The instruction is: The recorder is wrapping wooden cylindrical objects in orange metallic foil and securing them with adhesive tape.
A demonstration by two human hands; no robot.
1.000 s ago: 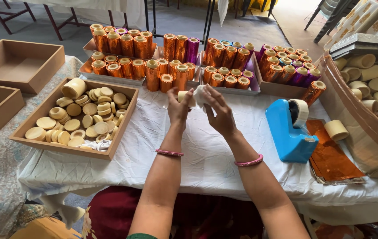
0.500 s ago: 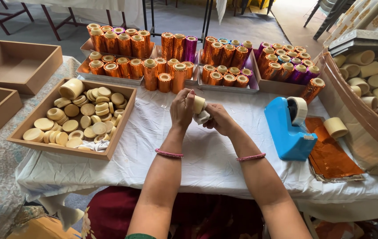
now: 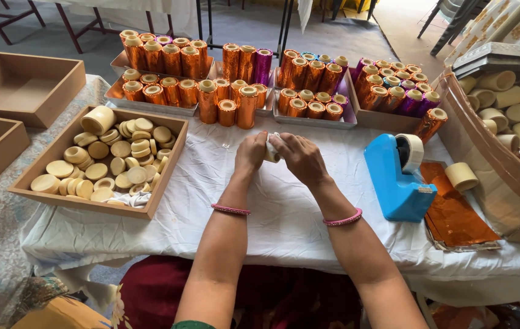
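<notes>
Head view: hands point(image 3: 275, 152) around cream cylinder point(image 3: 270, 148)

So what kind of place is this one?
Probably a small hand-wrapping workshop. Trays of foil-wrapped cylinders line the table's far edge, a wooden box of plain cream discs sits left, and a blue tape dispenser stands beside orange foil sheets.
</notes>
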